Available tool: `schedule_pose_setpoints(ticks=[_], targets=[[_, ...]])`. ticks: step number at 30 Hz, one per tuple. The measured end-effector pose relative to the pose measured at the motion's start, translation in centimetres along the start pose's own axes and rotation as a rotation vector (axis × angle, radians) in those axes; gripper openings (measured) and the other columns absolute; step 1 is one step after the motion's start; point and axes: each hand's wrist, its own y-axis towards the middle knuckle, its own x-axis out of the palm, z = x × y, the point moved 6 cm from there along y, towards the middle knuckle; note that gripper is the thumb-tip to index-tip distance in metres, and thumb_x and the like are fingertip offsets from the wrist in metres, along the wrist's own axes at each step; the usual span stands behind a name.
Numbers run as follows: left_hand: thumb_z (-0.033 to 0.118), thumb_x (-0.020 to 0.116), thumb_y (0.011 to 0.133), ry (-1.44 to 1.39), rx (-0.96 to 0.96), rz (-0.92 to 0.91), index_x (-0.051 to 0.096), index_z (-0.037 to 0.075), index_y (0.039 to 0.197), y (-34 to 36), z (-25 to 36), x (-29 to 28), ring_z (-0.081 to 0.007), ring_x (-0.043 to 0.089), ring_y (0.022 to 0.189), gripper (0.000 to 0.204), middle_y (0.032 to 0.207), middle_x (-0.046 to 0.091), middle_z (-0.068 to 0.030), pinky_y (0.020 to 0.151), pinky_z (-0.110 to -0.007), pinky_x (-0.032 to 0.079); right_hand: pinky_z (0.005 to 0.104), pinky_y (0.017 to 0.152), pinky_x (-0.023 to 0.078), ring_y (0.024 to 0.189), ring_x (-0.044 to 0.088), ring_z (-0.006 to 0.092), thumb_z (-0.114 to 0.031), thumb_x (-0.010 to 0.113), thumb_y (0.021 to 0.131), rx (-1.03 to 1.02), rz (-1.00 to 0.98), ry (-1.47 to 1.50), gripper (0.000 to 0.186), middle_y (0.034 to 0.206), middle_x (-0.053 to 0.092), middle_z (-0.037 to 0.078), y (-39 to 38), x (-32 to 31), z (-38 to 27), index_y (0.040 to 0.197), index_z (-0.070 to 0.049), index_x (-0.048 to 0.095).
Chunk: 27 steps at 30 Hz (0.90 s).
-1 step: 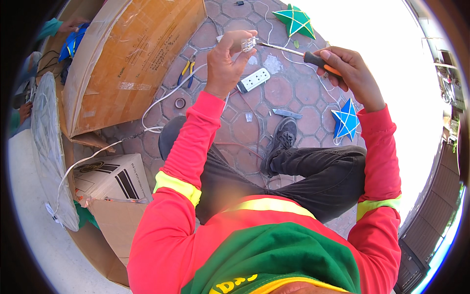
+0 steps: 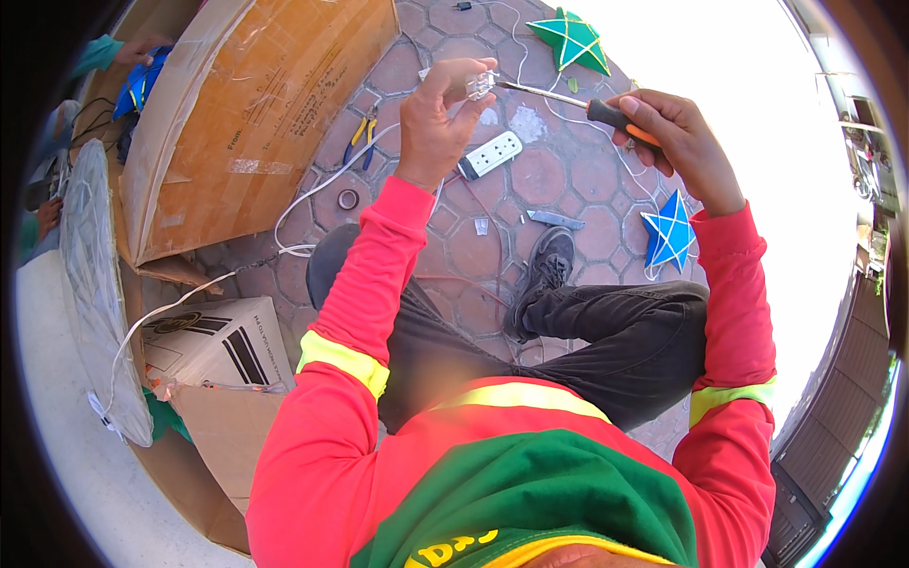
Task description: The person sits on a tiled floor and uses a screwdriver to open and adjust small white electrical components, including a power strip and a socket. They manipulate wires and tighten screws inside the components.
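Between thumb and fingers, my left hand (image 2: 437, 118) pinches a small clear plastic electrical fitting (image 2: 481, 85); its exact kind is too small to tell. My right hand (image 2: 677, 137) is closed round the black and orange handle of a screwdriver (image 2: 615, 121). The screwdriver's tip points left and reaches the fitting's right side, though I cannot tell whether it touches. Below and just right of my left hand, a white power strip (image 2: 494, 154) lies on the paving. Pliers (image 2: 361, 140) with yellow and blue handles lie to the left of that hand.
A large cardboard box (image 2: 265, 123) stands at left, a white box (image 2: 218, 343) below it. A green star lantern (image 2: 571, 43) and a blue star lantern (image 2: 668, 233) lie right, joined by white wires. A tape roll (image 2: 348, 199) lies near my knee. Another person's hand (image 2: 142, 47) shows far left.
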Motion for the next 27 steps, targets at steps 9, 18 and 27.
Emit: schedule_pose_setpoints(ticks=[9, 18, 27], targets=[[-0.009, 0.069, 0.087, -0.32, -0.103, 0.023, 0.053, 0.005, 0.119, 0.5, -1.8, -0.6, -0.0188, 0.066, 0.109, 0.039, 0.127, 0.064, -0.0188, 0.094, -0.03, 0.056, 0.0126, 0.039, 0.036, 0.05, 0.052, 0.001, -0.035, 0.053, 0.104, -0.004, 0.032, -0.03, 0.037, 0.074, 0.065, 0.001, 0.2, 0.3, -0.4, 0.114, -0.003, 0.07], [-0.008, 0.067, 0.088, -0.433, -0.149, 0.003, 0.051, 0.004, 0.121, 0.6, -2.0, -0.7, -0.0184, 0.067, 0.105, 0.039, 0.128, 0.063, -0.0208, 0.091, -0.031, 0.059, 0.0127, 0.04, 0.037, 0.05, 0.051, 0.0009, -0.035, 0.053, 0.104, -0.045, 0.037, -0.019, 0.036, 0.074, 0.065, 0.001, 0.1, 0.3, -0.8, 0.116, -0.005, 0.07], [-0.01, 0.066, 0.088, -0.374, -0.124, 0.0, 0.051, 0.004, 0.121, 0.7, -2.2, -0.6, -0.0173, 0.066, 0.107, 0.039, 0.128, 0.064, -0.0195, 0.093, -0.031, 0.058, 0.0129, 0.04, 0.037, 0.051, 0.051, 0.0011, -0.034, 0.053, 0.105, -0.045, 0.021, -0.032, 0.036, 0.074, 0.065, 0.001, 0.4, 0.3, -0.6, 0.116, -0.005, 0.07]])
